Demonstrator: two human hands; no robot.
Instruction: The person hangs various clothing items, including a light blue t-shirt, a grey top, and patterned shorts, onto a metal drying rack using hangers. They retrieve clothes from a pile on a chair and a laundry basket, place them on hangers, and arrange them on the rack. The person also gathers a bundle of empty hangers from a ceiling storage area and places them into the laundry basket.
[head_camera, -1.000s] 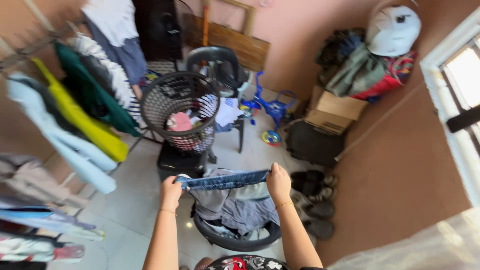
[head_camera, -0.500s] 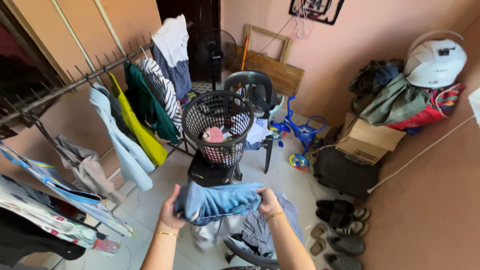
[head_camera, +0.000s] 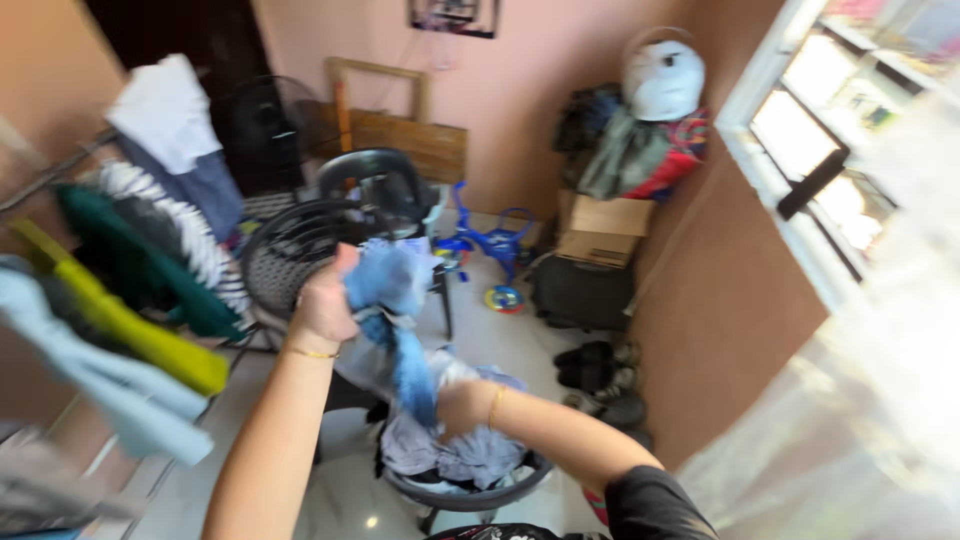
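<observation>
Left fingers: closed tight on the upper bunch of the blue denim garment (head_camera: 392, 300), left hand (head_camera: 322, 305) raised at about chest height in front of the black mesh basket (head_camera: 280, 262).
Right fingers: curled into the lower end of the same garment, right hand (head_camera: 462, 408) low, just above the dark tub of clothes (head_camera: 470, 490).
Garment: twisted into a rope between the two hands, its tail touching the grey and lilac pile in the tub.
Risk, snag: I'd judge the hanging tail could catch on the pile and drag other pieces over the rim onto the floor (head_camera: 350, 480).
Risk, knock: the raised elbow is near the mesh basket on its chair; a wide swing might tip it.
Risk, sight: the view is blurred, so the exact grip is hard to read.
Count: two hands, one denim piece, one tub, one mesh basket.
Count, around: one blue tricycle (head_camera: 490, 245), one cardboard box (head_camera: 600, 230), several shoes by the wall, number unclear; several garments on the rack at left.
</observation>
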